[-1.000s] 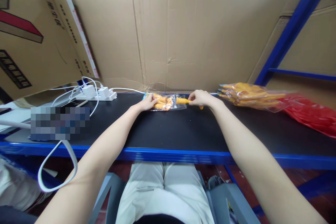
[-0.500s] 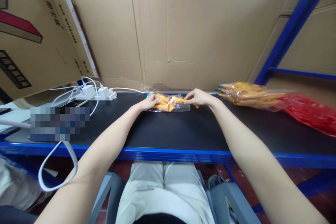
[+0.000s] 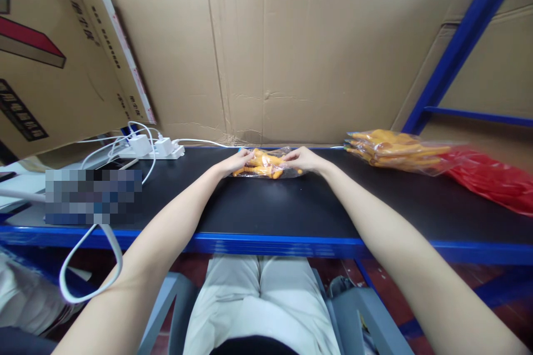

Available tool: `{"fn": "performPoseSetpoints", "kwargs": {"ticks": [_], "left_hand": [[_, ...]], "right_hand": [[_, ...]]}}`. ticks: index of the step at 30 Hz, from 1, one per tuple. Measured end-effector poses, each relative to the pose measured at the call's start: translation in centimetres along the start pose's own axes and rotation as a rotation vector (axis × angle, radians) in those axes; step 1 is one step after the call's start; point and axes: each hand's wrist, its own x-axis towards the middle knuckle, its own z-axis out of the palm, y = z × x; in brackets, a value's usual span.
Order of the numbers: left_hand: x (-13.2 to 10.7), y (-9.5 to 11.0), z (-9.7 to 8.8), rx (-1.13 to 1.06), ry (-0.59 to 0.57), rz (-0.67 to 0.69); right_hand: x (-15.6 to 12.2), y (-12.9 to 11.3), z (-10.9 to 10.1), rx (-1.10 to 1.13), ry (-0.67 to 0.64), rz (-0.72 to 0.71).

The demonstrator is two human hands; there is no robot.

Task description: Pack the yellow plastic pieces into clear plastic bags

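A clear plastic bag (image 3: 287, 173) with orange-yellow, long, glossy pieces (image 3: 266, 163) lies on the black tabletop in front of me. Its left end is gripped by my left hand (image 3: 238, 162), thumb over the top. At the bag's right end, my right hand (image 3: 302, 160) has its fingers closed on an orange-yellow piece. A small tip of that piece shows beneath the fingers. The exact kind of these pieces is too small to make out.
Filled clear bags of similar orange pieces (image 3: 387, 148) lie to the right, beside red plastic bags (image 3: 491, 177). A power strip (image 3: 177, 152) with chargers and white cables stands at left. Cardboard (image 3: 312, 55) walls the back; a blue edge (image 3: 275, 245) fronts the table.
My right hand has moved left, over the bag's right end, along with the orange-yellow piece. The pieces in the bag have shifted slightly. My left hand stays at the left end.
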Motion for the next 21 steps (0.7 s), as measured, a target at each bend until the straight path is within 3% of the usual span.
{"fn": "performPoseSetpoints", "kwargs": {"ticks": [5, 12, 17, 21], "left_hand": [[0.0, -0.1, -0.1, -0.022, -0.01, 0.006], [0.0, 0.0, -0.2, 0.05, 0.034, 0.05], [-0.3, 1.2, -0.1, 0.297, 0.105, 0.304], [-0.8, 2.5, 0.1, 0.439, 0.158, 0.443]], "right_hand": [[0.2, -0.4, 1.0, -0.027, -0.073, -0.017], [-0.2, -0.6, 1.1, 0.158, 0.016, 0.046], [-0.2, -0.7, 0.9, 0.129, 0.067, 0.068], [0.1, -0.4, 0.4, -0.123, 0.073, 0.052]]}}
